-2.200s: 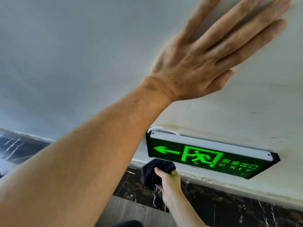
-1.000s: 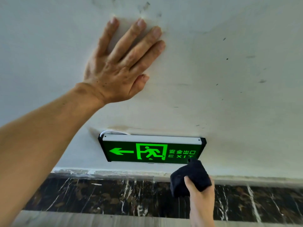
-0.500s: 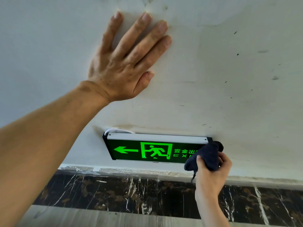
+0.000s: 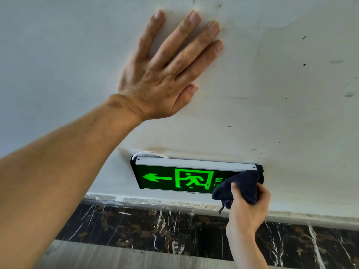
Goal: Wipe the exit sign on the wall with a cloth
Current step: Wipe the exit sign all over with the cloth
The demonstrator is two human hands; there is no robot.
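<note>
Nearest: left hand [image 4: 165, 74] spread flat, holding nothing, braced as before on the white wall [image 4: 291, 84] above the sign. Lower right: right hand [image 4: 246, 206] clenched round a bunched dark cloth [image 4: 240, 186], now pressed onto the right end of the green exit sign [image 4: 174, 178], covering its lettering; a second ago held below and clear of it. Contact made, so wiping looks just begun; arrow and running figure still unwiped. Beyond: dark marble skirting [image 4: 136, 226].
</note>
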